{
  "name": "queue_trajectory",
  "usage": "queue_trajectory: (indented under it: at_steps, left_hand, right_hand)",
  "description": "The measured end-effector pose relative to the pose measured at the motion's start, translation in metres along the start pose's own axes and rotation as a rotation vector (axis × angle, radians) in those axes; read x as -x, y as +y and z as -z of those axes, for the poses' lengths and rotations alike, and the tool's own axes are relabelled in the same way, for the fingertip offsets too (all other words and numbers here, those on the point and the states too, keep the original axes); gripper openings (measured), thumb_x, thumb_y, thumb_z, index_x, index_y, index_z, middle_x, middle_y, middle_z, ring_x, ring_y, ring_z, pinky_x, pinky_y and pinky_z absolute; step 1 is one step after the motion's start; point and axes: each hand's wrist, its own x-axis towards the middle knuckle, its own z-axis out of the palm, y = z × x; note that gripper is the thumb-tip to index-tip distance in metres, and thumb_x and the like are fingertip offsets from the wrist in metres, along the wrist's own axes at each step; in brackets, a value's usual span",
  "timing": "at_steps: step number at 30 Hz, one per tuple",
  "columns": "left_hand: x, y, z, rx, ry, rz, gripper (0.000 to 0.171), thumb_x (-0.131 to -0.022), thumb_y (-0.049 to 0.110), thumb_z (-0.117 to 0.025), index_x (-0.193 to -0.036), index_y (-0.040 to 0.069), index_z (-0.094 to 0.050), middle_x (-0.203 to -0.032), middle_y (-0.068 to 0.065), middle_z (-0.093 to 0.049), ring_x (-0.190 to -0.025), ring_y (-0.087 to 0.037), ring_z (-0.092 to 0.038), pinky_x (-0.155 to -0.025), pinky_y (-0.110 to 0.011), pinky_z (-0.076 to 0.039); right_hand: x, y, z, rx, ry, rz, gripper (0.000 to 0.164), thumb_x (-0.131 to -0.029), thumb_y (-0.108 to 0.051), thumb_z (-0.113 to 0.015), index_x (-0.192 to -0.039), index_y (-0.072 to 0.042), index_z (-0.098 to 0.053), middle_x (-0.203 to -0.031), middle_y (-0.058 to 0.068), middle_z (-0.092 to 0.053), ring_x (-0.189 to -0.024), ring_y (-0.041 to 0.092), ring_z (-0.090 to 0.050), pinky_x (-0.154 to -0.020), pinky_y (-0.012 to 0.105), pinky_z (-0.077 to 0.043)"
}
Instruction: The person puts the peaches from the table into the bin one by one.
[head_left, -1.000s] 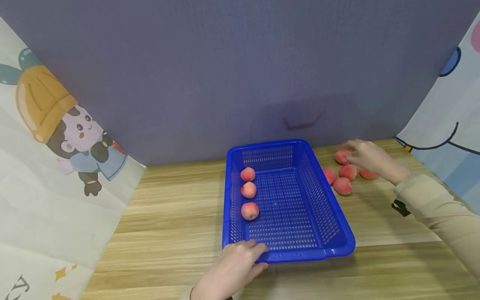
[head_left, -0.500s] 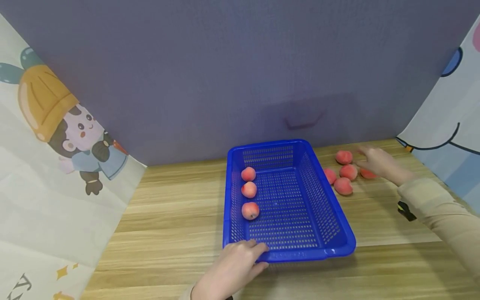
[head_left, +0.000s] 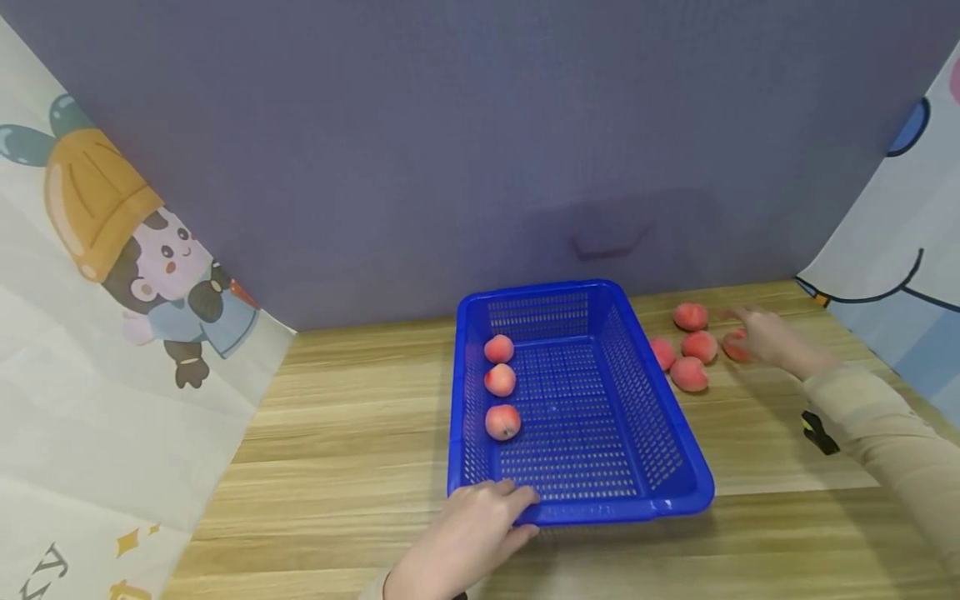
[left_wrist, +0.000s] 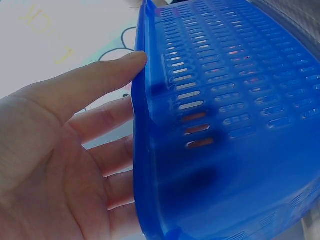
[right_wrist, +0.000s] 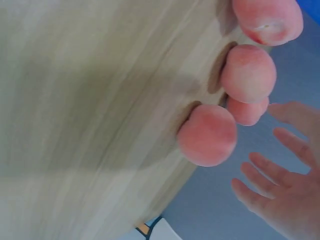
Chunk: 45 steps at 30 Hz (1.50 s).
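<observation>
A blue plastic basket (head_left: 690,492) stands on the table, with three peaches (head_left: 500,380) in a row along its left side. My left hand (head_left: 468,533) holds the basket's near rim. In the left wrist view the thumb and fingers of that hand (left_wrist: 55,145) lie on either side of the blue rim (left_wrist: 142,115). Beyond the basket's right side several peaches (head_left: 699,347) sit grouped. My right hand (head_left: 772,340) hovers over the rightmost peach (head_left: 735,345), partly hiding it. In the right wrist view its fingers are spread, apart from the nearest peach (right_wrist: 207,135).
The wooden table (head_left: 337,433) meets a grey-blue panel (head_left: 375,167) at the back. Printed sheets (head_left: 90,358) flank both sides. A small black object (head_left: 819,433) lies by the right forearm.
My right hand has drawn away from the back peach, moving right and slightly nearer to the rightmost one. That back peach stays on the table. The left hand keeps its hold.
</observation>
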Motion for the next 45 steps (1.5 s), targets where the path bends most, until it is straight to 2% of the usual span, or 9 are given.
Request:
queue_trajectory:
  at_steps: [5,10,13,17,19,27,34,45]
  left_hand:
    - [0.000,0.000,0.000,0.008,-0.007,-0.002,0.014,-0.077,0.029,-0.065,-0.083,0.017,-0.060,-0.070,0.007,-0.057,-0.060,-0.003,-0.054,-0.050,-0.017,-0.038]
    - [0.000,0.000,0.000,0.010,-0.010,-0.003,0.014,-0.077,0.029,-0.065,-0.083,0.017,-0.060,-0.070,0.008,-0.057,-0.060,-0.003,-0.054,-0.050,-0.017,-0.038]
    - [0.000,0.000,0.000,0.009,-0.014,0.002,0.014,-0.077,0.029,-0.065,-0.083,0.018,-0.059,-0.070,0.008,-0.056,-0.060,-0.003,-0.054,-0.049,-0.017,-0.038]
    - [0.000,0.000,0.001,0.012,-0.025,0.009,0.014,-0.078,0.029,-0.064,-0.084,0.018,-0.059,-0.071,0.008,-0.057,-0.061,-0.003,-0.054,-0.049,-0.017,-0.038]
    - [0.000,0.000,0.001,0.014,-0.029,0.010,0.014,-0.078,0.029,-0.064,-0.084,0.018,-0.059,-0.071,0.008,-0.057,-0.061,-0.003,-0.054,-0.049,-0.017,-0.038]
    - [0.000,-0.001,-0.001,0.006,-0.015,-0.004,0.014,-0.077,0.030,-0.065,-0.083,0.018,-0.059,-0.070,0.009,-0.056,-0.060,-0.002,-0.053,-0.049,-0.017,-0.038]
    - [0.000,-0.001,-0.001,0.001,-0.021,0.000,0.014,-0.077,0.030,-0.065,-0.082,0.018,-0.058,-0.070,0.009,-0.055,-0.059,-0.003,-0.053,-0.049,-0.017,-0.037]
    - [-0.001,-0.001,0.000,-0.004,-0.014,-0.002,0.014,-0.077,0.031,-0.065,-0.081,0.018,-0.058,-0.069,0.009,-0.055,-0.059,-0.002,-0.052,-0.049,-0.017,-0.037]
  right_hand:
    - [0.003,0.006,-0.008,-0.034,0.017,-0.014,0.042,-0.077,-0.009,-0.059,-0.110,0.013,-0.045,-0.096,0.038,-0.049,-0.093,0.054,-0.043,-0.076,0.059,-0.036]
    - [0.004,0.009,-0.013,-0.031,0.051,-0.016,0.043,-0.074,-0.009,-0.061,-0.108,0.013,-0.047,-0.077,0.025,-0.053,-0.088,0.048,-0.046,-0.072,0.056,-0.037]
    - [0.004,0.011,-0.014,-0.026,0.040,-0.035,0.045,-0.074,-0.010,-0.062,-0.108,0.013,-0.046,-0.079,0.029,-0.052,-0.087,0.048,-0.045,-0.071,0.056,-0.037]
    - [0.006,0.014,-0.017,-0.031,0.023,-0.059,0.047,-0.074,-0.012,-0.062,-0.109,0.015,-0.043,-0.096,0.040,-0.047,-0.093,0.054,-0.041,-0.075,0.060,-0.035]
    - [0.007,0.016,-0.019,-0.045,0.023,-0.066,0.048,-0.074,-0.012,-0.061,-0.110,0.015,-0.042,-0.099,0.042,-0.046,-0.096,0.054,-0.039,-0.077,0.061,-0.034]
    - [0.008,0.023,-0.026,-0.058,0.023,-0.075,0.047,-0.074,-0.010,-0.060,-0.107,0.018,-0.042,-0.097,0.042,-0.044,-0.092,0.054,-0.041,-0.077,0.060,-0.035]
    - [0.008,0.025,-0.034,-0.032,0.126,-0.010,0.038,-0.070,-0.003,-0.061,-0.098,0.018,-0.048,-0.085,0.035,-0.052,-0.084,0.050,-0.045,-0.072,0.057,-0.037]
    - [0.007,0.023,-0.037,-0.024,0.138,-0.024,0.037,-0.071,-0.002,-0.060,-0.099,0.018,-0.048,-0.088,0.036,-0.053,-0.085,0.051,-0.046,-0.073,0.057,-0.037]
